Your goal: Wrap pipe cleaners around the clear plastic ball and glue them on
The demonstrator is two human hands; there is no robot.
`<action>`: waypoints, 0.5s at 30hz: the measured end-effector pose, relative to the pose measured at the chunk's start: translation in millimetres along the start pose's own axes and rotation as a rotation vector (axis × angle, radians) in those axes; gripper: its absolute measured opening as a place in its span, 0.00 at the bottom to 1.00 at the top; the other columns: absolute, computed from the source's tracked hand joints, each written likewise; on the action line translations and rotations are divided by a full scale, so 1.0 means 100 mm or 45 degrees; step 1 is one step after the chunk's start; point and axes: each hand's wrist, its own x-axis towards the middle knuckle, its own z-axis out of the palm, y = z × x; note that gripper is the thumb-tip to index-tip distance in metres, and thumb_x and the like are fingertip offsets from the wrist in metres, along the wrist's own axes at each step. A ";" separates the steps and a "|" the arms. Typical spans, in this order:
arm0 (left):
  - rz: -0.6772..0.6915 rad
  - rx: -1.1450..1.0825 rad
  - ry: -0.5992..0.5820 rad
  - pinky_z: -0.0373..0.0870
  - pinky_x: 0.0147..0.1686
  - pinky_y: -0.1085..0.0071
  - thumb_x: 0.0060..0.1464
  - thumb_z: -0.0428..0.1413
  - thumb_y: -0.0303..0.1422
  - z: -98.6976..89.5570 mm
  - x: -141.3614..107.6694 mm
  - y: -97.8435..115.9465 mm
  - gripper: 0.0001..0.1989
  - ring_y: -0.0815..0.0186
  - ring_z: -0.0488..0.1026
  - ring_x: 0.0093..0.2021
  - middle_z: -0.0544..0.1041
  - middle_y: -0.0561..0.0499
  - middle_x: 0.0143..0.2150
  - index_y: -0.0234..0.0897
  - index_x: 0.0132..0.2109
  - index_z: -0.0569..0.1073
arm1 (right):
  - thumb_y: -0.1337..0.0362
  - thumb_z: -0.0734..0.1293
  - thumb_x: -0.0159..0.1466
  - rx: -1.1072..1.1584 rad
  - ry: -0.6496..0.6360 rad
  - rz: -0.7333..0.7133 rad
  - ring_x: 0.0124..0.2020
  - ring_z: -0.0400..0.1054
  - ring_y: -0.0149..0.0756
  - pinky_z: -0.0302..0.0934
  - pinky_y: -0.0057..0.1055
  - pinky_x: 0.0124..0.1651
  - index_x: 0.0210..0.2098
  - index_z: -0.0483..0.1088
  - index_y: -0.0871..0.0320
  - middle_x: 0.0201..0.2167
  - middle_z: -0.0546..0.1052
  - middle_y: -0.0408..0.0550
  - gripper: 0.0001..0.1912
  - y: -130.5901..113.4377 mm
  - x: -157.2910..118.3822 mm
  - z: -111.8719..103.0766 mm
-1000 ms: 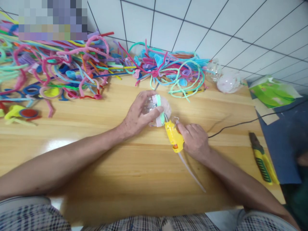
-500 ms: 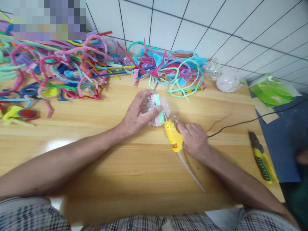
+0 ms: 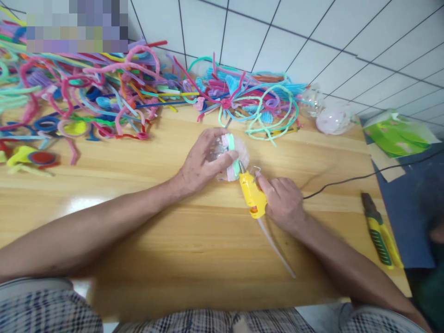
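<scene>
My left hand [image 3: 204, 164] is wrapped round a clear rounded plastic piece [image 3: 243, 150], its thumb pressing on the bands. Lilac and mint-green fuzzy strips [image 3: 231, 141] run round the middle of that piece. In my right hand [image 3: 284, 201] is a yellow glue gun [image 3: 251, 194], its metal nozzle close against the green strip; whether it touches I cannot tell. A long translucent glue stick [image 3: 277, 252] sticks out of the gun's back end.
Tangled colourful pipe cleaners [image 3: 138, 97] spread along the table's back and left. Two clear round items [image 3: 333, 119] stand at the back right, beside a green packet [image 3: 398, 134]. Yellow-green pliers [image 3: 378, 233] lie by the right edge. A black cord [image 3: 347, 178] trails rightward.
The whole view has shifted slightly, moving things a little to the right. Both hands keep their holds, and the nozzle sits slightly higher along the green strip.
</scene>
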 end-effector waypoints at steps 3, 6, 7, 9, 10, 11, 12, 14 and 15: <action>-0.010 -0.012 0.007 0.77 0.66 0.51 0.68 0.65 0.51 0.01 0.00 -0.01 0.25 0.52 0.79 0.60 0.80 0.45 0.61 0.45 0.63 0.75 | 0.78 0.61 0.74 0.022 0.029 0.009 0.33 0.65 0.43 0.58 0.40 0.40 0.67 0.71 0.66 0.30 0.77 0.45 0.24 -0.01 -0.02 0.00; -0.016 -0.035 0.011 0.77 0.66 0.51 0.68 0.65 0.51 0.01 0.01 -0.01 0.24 0.51 0.78 0.62 0.80 0.44 0.62 0.45 0.63 0.75 | 0.77 0.64 0.75 0.018 0.022 -0.012 0.33 0.65 0.43 0.57 0.40 0.39 0.66 0.72 0.67 0.29 0.76 0.45 0.21 -0.02 -0.02 0.00; -0.012 -0.039 0.013 0.77 0.66 0.51 0.68 0.65 0.50 0.01 0.01 -0.01 0.24 0.51 0.78 0.62 0.80 0.44 0.62 0.45 0.62 0.75 | 0.77 0.64 0.75 0.016 0.012 -0.018 0.33 0.65 0.43 0.57 0.41 0.39 0.65 0.72 0.67 0.29 0.76 0.45 0.20 -0.03 -0.02 0.01; -0.001 -0.042 0.018 0.78 0.64 0.51 0.68 0.65 0.50 0.01 0.02 -0.02 0.23 0.51 0.78 0.61 0.80 0.44 0.61 0.45 0.62 0.75 | 0.77 0.64 0.75 0.013 -0.004 -0.020 0.33 0.65 0.43 0.57 0.40 0.39 0.64 0.72 0.68 0.29 0.76 0.45 0.20 -0.03 -0.02 0.02; 0.004 -0.039 0.021 0.79 0.63 0.51 0.68 0.65 0.51 0.01 0.02 -0.02 0.23 0.51 0.78 0.61 0.80 0.45 0.61 0.45 0.62 0.75 | 0.77 0.64 0.76 0.010 -0.008 -0.017 0.33 0.65 0.43 0.57 0.40 0.39 0.64 0.72 0.68 0.29 0.76 0.45 0.19 -0.03 -0.02 0.02; 0.009 -0.034 0.025 0.79 0.62 0.51 0.68 0.65 0.51 0.01 0.02 -0.02 0.23 0.51 0.78 0.60 0.80 0.45 0.61 0.46 0.62 0.75 | 0.76 0.65 0.76 0.011 -0.013 -0.010 0.33 0.65 0.43 0.57 0.41 0.39 0.64 0.72 0.69 0.29 0.77 0.45 0.19 -0.03 -0.02 0.03; 0.015 -0.027 0.031 0.80 0.61 0.51 0.68 0.65 0.51 0.01 0.02 -0.03 0.23 0.51 0.78 0.60 0.80 0.45 0.60 0.46 0.62 0.75 | 0.75 0.65 0.76 0.015 -0.018 -0.003 0.33 0.65 0.43 0.57 0.41 0.39 0.65 0.72 0.69 0.30 0.77 0.45 0.19 -0.02 -0.02 0.03; 0.027 -0.020 0.041 0.80 0.60 0.52 0.68 0.66 0.52 0.01 0.03 -0.04 0.22 0.52 0.78 0.59 0.80 0.46 0.60 0.47 0.61 0.76 | 0.74 0.66 0.76 0.023 -0.021 0.014 0.34 0.66 0.42 0.57 0.40 0.39 0.66 0.72 0.68 0.30 0.77 0.45 0.20 -0.02 -0.02 0.04; 0.028 -0.020 0.044 0.80 0.59 0.53 0.68 0.66 0.52 0.01 0.02 -0.04 0.22 0.52 0.78 0.59 0.80 0.46 0.59 0.47 0.61 0.76 | 0.74 0.66 0.76 0.021 -0.015 0.018 0.34 0.66 0.42 0.57 0.40 0.39 0.67 0.72 0.67 0.30 0.77 0.45 0.20 -0.01 -0.02 0.04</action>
